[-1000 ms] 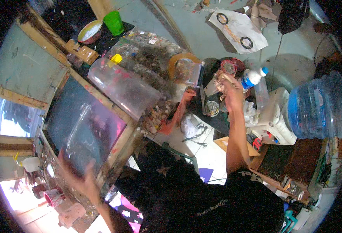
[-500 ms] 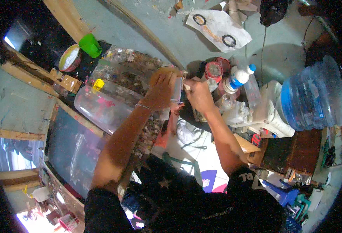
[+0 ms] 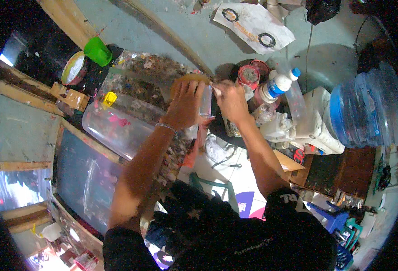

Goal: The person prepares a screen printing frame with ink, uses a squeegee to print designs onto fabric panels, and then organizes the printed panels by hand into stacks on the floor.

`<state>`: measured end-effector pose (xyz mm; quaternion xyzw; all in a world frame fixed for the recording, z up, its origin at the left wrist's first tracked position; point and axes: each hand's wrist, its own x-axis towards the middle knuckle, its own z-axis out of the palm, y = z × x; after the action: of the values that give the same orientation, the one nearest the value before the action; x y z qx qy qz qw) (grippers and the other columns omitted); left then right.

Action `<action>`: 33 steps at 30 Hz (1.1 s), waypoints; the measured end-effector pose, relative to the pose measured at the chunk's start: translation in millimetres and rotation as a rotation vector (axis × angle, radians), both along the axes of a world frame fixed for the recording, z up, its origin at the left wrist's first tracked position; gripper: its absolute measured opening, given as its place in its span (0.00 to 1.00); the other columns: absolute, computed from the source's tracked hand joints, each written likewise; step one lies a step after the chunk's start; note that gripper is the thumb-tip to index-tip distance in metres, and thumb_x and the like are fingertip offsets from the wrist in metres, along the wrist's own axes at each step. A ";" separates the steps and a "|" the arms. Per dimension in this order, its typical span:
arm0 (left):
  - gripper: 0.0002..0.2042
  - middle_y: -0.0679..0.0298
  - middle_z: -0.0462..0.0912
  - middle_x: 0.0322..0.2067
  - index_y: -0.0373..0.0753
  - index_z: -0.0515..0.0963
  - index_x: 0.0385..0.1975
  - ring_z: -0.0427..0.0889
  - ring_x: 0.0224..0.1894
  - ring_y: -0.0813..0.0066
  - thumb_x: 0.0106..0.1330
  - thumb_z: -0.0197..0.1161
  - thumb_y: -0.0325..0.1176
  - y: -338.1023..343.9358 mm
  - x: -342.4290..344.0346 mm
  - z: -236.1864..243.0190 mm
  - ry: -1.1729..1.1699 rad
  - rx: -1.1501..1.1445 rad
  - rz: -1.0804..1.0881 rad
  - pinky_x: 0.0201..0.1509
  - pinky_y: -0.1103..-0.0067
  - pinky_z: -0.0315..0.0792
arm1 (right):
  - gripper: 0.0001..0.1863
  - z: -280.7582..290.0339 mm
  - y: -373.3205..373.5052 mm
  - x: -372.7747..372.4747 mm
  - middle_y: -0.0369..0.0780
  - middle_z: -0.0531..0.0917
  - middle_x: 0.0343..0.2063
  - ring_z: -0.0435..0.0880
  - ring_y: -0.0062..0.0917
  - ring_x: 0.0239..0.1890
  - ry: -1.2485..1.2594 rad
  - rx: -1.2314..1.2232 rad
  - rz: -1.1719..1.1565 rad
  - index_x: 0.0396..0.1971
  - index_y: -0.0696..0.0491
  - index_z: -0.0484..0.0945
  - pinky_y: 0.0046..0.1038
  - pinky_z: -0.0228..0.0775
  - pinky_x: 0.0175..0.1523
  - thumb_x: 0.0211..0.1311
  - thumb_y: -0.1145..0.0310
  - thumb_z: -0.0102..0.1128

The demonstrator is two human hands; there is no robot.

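My left hand is closed over a clear squarish container on a round yellow-brown piece, its fingertips bent onto the top. My right hand is closed at that container's right edge around a small pale thing too hidden to make out. Both hands are near the far end of the paint-spattered work board, beside a long clear plastic box with a yellow piece on it.
At right stand red cans, a blue-capped bottle, a white jerrycan and a large water jug. A green cup and bowl stand back left. A framed dark panel lies lower left.
My left hand came up from the dark panel at lower left onto the clear container. My right hand moved left from among the cans and bottles to that container's edge.
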<state>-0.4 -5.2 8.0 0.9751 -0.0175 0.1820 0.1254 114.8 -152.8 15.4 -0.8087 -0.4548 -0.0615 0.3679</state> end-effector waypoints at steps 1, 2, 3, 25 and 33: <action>0.49 0.47 0.66 0.57 0.31 0.60 0.62 0.65 0.61 0.44 0.42 0.77 0.51 1.7 -2.5 -0.6 0.000 0.004 0.004 0.66 0.58 0.60 | 0.14 -0.5 -4.6 -8.9 0.51 0.82 0.35 0.82 0.49 0.37 0.000 -0.033 0.009 0.40 0.58 0.83 0.42 0.75 0.44 0.52 0.79 0.58; 0.49 0.47 0.66 0.56 0.31 0.61 0.62 0.66 0.60 0.44 0.42 0.77 0.51 2.7 -4.9 -1.5 -0.009 0.019 0.016 0.66 0.59 0.61 | 0.13 -1.5 -9.8 -18.4 0.51 0.82 0.36 0.82 0.48 0.37 -0.001 -0.067 0.017 0.40 0.58 0.83 0.41 0.75 0.44 0.54 0.79 0.58; 0.49 0.47 0.67 0.55 0.30 0.61 0.61 0.67 0.60 0.45 0.41 0.77 0.52 0.5 -4.8 -3.3 -0.020 0.026 0.023 0.66 0.59 0.61 | 0.13 -4.5 -15.9 -28.1 0.50 0.83 0.37 0.82 0.48 0.38 0.019 -0.013 0.036 0.40 0.57 0.82 0.40 0.75 0.44 0.55 0.79 0.58; 0.44 0.40 0.63 0.60 0.25 0.58 0.63 0.62 0.64 0.39 0.49 0.71 0.43 5.0 -3.8 -12.3 0.121 0.089 0.113 0.69 0.54 0.56 | 0.07 -27.8 -34.0 -83.9 0.41 0.87 0.29 0.85 0.19 0.31 0.680 0.434 0.015 0.37 0.59 0.85 0.22 0.75 0.36 0.59 0.76 0.65; 0.38 0.45 0.66 0.60 0.32 0.65 0.60 0.67 0.62 0.46 0.51 0.74 0.41 7.2 -1.4 -6.7 -0.081 -0.100 0.093 0.66 0.60 0.62 | 0.11 -38.4 -114.3 -69.7 0.39 0.87 0.34 0.83 0.17 0.32 1.322 0.489 -0.047 0.40 0.63 0.84 0.18 0.73 0.36 0.60 0.71 0.67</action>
<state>-1.8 2.0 1.3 0.9592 0.0321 0.2275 0.1645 45.1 -267.1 -23.0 -0.5802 -0.0916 0.3344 0.7370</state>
